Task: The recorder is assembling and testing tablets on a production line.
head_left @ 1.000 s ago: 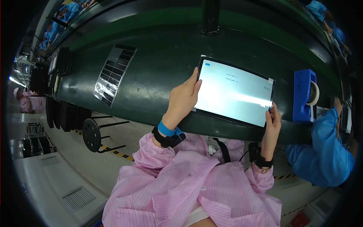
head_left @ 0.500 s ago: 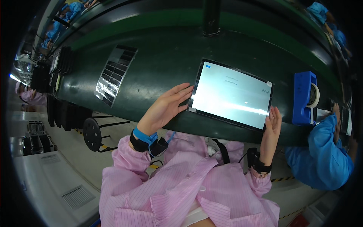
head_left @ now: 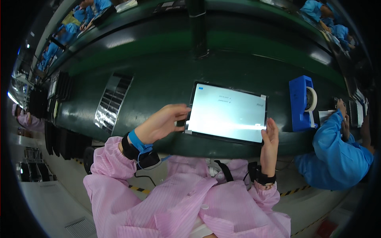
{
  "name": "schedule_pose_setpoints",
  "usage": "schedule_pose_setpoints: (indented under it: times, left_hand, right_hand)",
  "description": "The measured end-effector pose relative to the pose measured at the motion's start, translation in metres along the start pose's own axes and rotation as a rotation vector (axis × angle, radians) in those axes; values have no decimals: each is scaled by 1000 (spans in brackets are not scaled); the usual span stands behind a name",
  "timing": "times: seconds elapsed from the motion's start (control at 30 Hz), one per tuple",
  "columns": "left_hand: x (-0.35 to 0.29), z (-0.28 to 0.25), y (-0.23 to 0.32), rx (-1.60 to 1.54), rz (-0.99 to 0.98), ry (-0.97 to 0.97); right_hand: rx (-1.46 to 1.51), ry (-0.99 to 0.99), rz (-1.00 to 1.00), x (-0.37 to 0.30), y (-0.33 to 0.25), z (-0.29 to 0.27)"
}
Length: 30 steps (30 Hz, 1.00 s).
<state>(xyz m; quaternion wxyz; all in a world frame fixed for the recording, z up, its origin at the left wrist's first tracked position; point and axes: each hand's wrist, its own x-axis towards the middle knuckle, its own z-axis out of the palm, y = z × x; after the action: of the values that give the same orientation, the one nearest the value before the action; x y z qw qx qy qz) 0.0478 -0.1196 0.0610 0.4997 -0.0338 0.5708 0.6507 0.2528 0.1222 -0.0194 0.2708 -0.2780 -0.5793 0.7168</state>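
Observation:
A lit tablet (head_left: 227, 113) with a black border and small clear tabs at its corners is between my two hands, its screen facing up. My left hand (head_left: 163, 121) holds its left edge, the fingers at the upper part and the thumb lower down. At the tablet's lower right corner, my right hand (head_left: 270, 139) grips the edge with the thumb in front and fingers raised behind. Whether the tablet's underside rests on the dark green tabletop (head_left: 158, 87) is hidden.
Left on the table lies a clear sheet with dark rectangular pieces (head_left: 113, 104). A blue tape dispenser (head_left: 298, 104) stands at right, beside a co-worker's blue sleeve (head_left: 331, 137). A dark post (head_left: 197, 35) rises behind the tablet. Black trays (head_left: 59, 89) are stacked far left.
The view has shifted, showing more of the far benches. The tablet has turned slightly counterclockwise, its top edge now more level. My left fingers have bent more at its edge.

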Motion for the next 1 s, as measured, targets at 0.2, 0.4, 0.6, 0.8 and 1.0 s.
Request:
schedule_pose_setpoints:
  times: [0.2, 0.4, 0.6, 0.8, 1.0]
  left_hand:
    - [21, 1, -30, 75, 194, -47]
    - [15, -1, -70, -31, 264, 131]
    - [-43, -61, -64, -255, 384, 279]
    - [-92, -146, 3, -324, 624, 556]
    - [-31, -218, 113, -113, 729, 396]
  right_hand:
    - [73, -9, 45, 2, 2, 3]
    - [71, -39, 71, -17, -16, 12]
    - [173, -270, 155, -32, -17, 51]
    - [-683, -97, -326, -19, 3, 58]
    - [-1088, -93, -552, -16, 12, 74]
